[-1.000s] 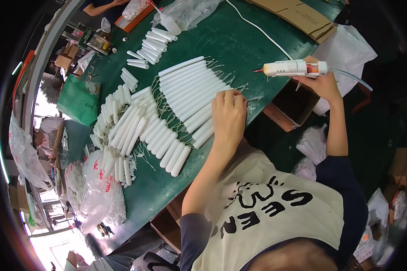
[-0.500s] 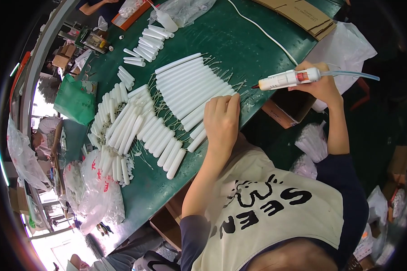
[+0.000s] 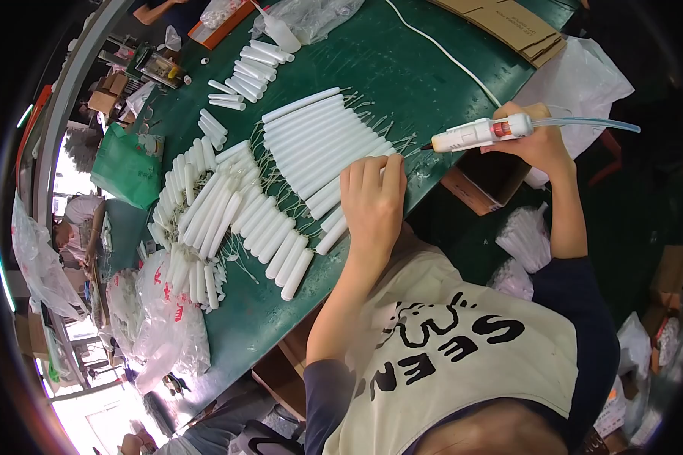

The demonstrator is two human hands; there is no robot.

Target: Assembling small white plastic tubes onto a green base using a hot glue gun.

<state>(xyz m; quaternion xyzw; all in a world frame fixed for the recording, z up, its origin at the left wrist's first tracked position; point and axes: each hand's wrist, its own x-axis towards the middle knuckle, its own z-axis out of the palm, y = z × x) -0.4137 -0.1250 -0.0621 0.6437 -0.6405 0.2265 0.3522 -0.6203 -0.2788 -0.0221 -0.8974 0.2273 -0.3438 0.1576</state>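
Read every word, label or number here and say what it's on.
I won't quote wording, but print shows:
Cream apron: large black letters.
Clear plastic bag: red characters.
Flattened cardboard: dark print, too small.
Hanging plastic: red marks, blurred.
Green bag: faint marks, blurred.
Glue gun: any print is illegible.

1) One view: head cam, L one of a side-by-side pair, wide fisheye, pic upright
2) Looks steeply down over shirt (image 3: 448, 394) at table (image 3: 410, 83), fairly close; L hand (image 3: 373, 199) nr centre, R hand (image 3: 545, 145) right of it
3) Far L: co-worker (image 3: 79, 215), further off; metal post (image 3: 81, 70) bends nr dark rim
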